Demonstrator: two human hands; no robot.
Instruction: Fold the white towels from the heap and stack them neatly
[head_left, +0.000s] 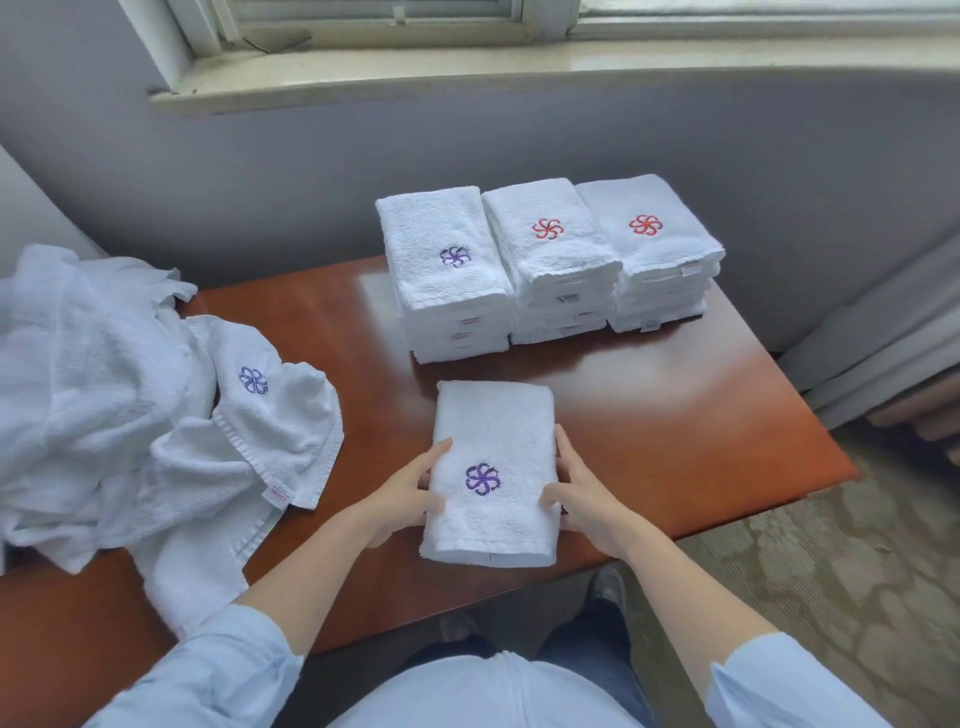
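Observation:
A folded white towel with a purple pinwheel logo lies near the front edge of the brown table. My left hand grips its left edge, thumb on top and fingers under. My right hand grips its right edge the same way. A heap of unfolded white towels covers the table's left side. At the back stand three stacks of folded towels: one with a purple logo on top, two with red logos on top.
A grey wall and a window sill rise behind the table. Bare table shows between the stacks and the folded towel. Patterned carpet lies to the right, with a radiator-like unit at the far right.

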